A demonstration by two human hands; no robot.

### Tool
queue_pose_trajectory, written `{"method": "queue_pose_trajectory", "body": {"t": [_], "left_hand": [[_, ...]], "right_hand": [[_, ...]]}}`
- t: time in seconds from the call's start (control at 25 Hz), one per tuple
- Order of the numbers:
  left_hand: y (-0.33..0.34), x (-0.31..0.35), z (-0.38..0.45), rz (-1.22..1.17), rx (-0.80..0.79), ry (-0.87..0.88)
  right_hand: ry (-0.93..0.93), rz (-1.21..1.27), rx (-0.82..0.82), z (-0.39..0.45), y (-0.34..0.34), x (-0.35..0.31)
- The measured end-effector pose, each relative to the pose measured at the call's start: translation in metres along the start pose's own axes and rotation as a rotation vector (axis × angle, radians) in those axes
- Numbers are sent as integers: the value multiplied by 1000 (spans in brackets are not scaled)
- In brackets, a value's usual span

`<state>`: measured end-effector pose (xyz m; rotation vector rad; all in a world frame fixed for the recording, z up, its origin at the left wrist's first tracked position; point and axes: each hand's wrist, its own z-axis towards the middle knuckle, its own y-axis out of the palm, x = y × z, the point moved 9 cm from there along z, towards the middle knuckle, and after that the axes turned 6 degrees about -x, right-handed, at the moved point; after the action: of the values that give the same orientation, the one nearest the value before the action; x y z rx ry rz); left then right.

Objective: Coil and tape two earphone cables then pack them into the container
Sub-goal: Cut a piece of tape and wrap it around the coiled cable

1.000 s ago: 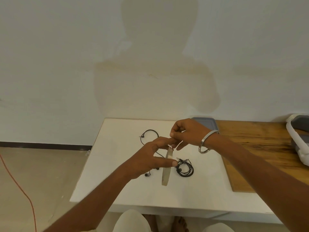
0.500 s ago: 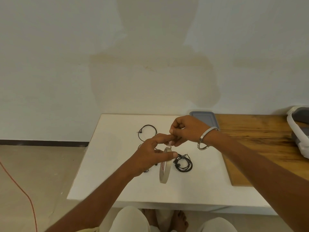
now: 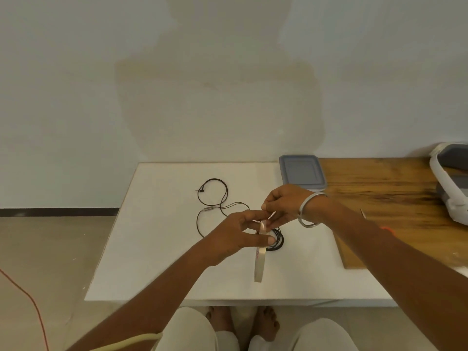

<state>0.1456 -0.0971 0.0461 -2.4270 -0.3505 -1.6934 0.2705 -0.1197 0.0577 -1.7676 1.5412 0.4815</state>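
My left hand [image 3: 240,234] holds a thin roll of pale tape [image 3: 260,262] upright on edge above the white table [image 3: 157,249]. My right hand [image 3: 283,202] pinches the loose tape end [image 3: 271,215] just above the roll. A coiled black earphone cable [image 3: 277,240] lies on the table right behind the roll, partly hidden by my fingers. A second black earphone cable [image 3: 215,198] lies loose and uncoiled to the left and farther back. The grey container [image 3: 301,172] with its lid on sits at the table's far right.
A wooden board [image 3: 395,198] covers the surface to the right. A white and grey headset [image 3: 453,181] rests at the far right edge. An orange cord [image 3: 33,305] runs over the floor on the left. My knees and bare feet show below the table's front edge.
The view has tilted down a little. My right hand has drawn the tape end slightly away from the roll; the roll stays in my left hand.
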Motion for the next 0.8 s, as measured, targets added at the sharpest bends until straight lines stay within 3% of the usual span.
{"method": "queue_pose_trajectory", "body": {"t": [0.36, 0.56, 0.68, 0.76, 0.8], "left_hand": [[38, -22, 47, -150, -47, -39], [56, -32, 74, -155, -32, -93], [68, -41, 88, -161, -49, -144], [72, -46, 94, -169, -48, -152], [73, -48, 97, -173, -48, -153]], "right_hand": [[149, 336, -34, 7, -25, 74], [104, 432, -24, 0, -55, 109], [-29, 186, 342, -14, -113, 131], [-4, -216, 662, -38, -158, 152], [76, -400, 747, -48, -171, 167]]}}
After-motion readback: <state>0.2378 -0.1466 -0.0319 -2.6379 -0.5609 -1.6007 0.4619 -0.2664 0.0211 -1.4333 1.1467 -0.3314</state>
